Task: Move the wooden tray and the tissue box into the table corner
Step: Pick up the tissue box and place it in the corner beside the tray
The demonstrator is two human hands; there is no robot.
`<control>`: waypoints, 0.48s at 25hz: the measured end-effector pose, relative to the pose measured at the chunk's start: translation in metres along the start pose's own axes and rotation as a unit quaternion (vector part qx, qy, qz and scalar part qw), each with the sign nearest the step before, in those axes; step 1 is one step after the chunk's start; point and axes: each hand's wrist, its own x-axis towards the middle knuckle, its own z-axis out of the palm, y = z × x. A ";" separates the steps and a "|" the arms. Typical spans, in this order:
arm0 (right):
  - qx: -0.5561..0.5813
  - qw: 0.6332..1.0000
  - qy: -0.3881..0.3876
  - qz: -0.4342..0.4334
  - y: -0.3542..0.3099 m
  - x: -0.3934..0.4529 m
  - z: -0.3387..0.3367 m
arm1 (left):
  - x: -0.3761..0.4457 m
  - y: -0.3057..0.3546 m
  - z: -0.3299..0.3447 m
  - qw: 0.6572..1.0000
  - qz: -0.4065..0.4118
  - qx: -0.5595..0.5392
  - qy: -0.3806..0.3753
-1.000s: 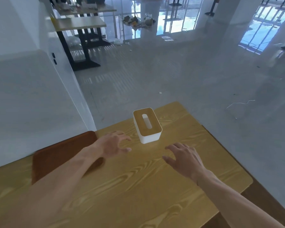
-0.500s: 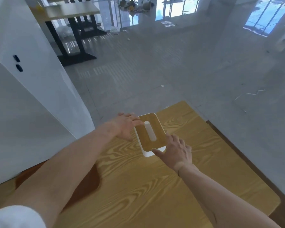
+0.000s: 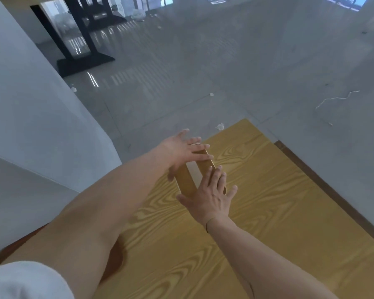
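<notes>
The tissue box (image 3: 190, 180), white with a wooden lid and a slot, stands on the yellow wood-grain table (image 3: 268, 212) near its far end. My left hand (image 3: 181, 151) lies over its far left side with fingers spread across the lid. At the box's near right end, my right hand (image 3: 209, 197) presses against it, fingers on the lid. Both hands clasp the box between them. The dark brown wooden tray (image 3: 115, 258) shows only as a sliver under my left forearm, near the wall.
A white wall (image 3: 41, 126) runs along the table's left side. The table's far corner (image 3: 244, 124) and dark right edge (image 3: 333, 190) border the grey floor. A black-legged table (image 3: 84, 39) stands further back. Small scraps lie on the floor.
Both hands reached forward from the bare tabletop and closed onto the tissue box. The camera tipped down and forward, so the tray is now mostly hidden under my left arm.
</notes>
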 end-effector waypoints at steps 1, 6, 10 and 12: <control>0.002 1.000 0.002 0.001 0.000 0.001 0.003 | 0.001 -0.001 0.001 1.000 0.002 -0.003 -0.001; 0.007 1.000 -0.002 -0.016 0.005 0.004 0.007 | 0.000 0.001 0.005 1.000 0.002 -0.019 0.014; -0.010 0.998 -0.041 -0.039 0.009 0.013 -0.009 | -0.014 0.016 0.004 0.998 -0.034 -0.044 0.007; -0.050 0.993 -0.065 -0.080 0.014 0.014 -0.018 | -0.025 0.028 0.007 0.996 -0.072 -0.062 0.000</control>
